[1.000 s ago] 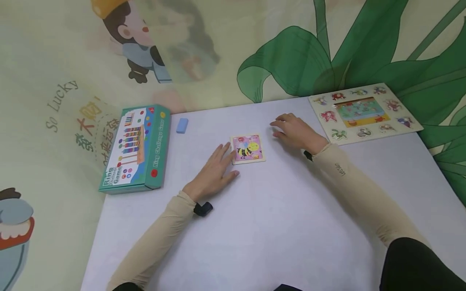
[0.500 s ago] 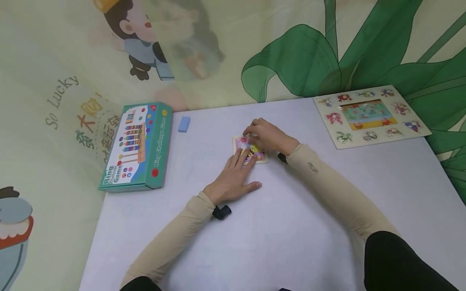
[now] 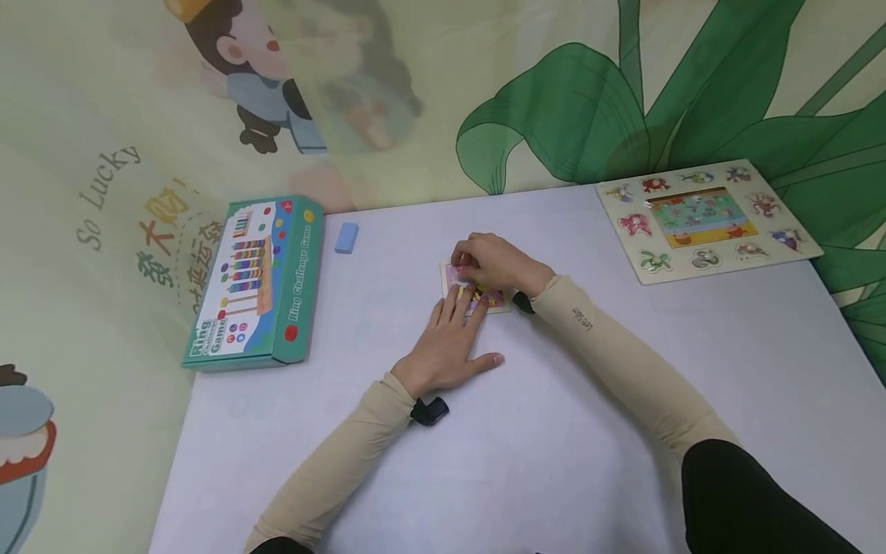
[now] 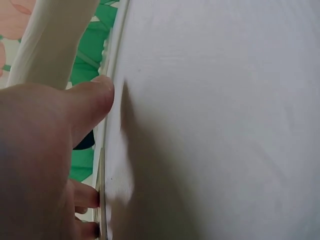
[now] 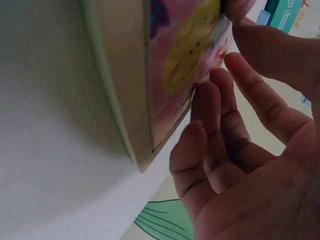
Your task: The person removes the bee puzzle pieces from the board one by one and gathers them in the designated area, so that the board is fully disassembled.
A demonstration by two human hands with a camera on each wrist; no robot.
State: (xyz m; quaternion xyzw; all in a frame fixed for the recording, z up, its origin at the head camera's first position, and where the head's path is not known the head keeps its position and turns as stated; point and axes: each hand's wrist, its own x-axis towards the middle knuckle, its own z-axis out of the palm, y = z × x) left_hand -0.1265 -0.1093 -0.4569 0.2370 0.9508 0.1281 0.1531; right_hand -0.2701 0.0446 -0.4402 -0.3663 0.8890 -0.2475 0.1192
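Note:
A small square bee puzzle (image 3: 497, 300) in a pale wooden frame lies on the white table, partly hidden under both hands. My left hand (image 3: 444, 342) presses on its lower side with straight, spread fingertips, the thumb out on the tablecloth. In the left wrist view, fingertips rest at the thin edge of the puzzle (image 4: 103, 200). My right hand (image 3: 497, 264) has curled fingers at the upper left corner, its thumb and index finger pinching there. From the right wrist, the yellow bee picture (image 5: 187, 55) shows in front of the right fingers (image 5: 206, 107).
A green ring game box (image 3: 252, 281) lies at the left, with a small blue block (image 3: 347, 238) beside it. At the back right rests a wooden board with sea-animal pieces (image 3: 747, 250). A printed backdrop (image 3: 408, 85) rises behind the table's far edge.
My right hand has come left from near the sea-animal board to the bee puzzle's upper corner. My left hand has slid right, its fingers now further onto the puzzle.

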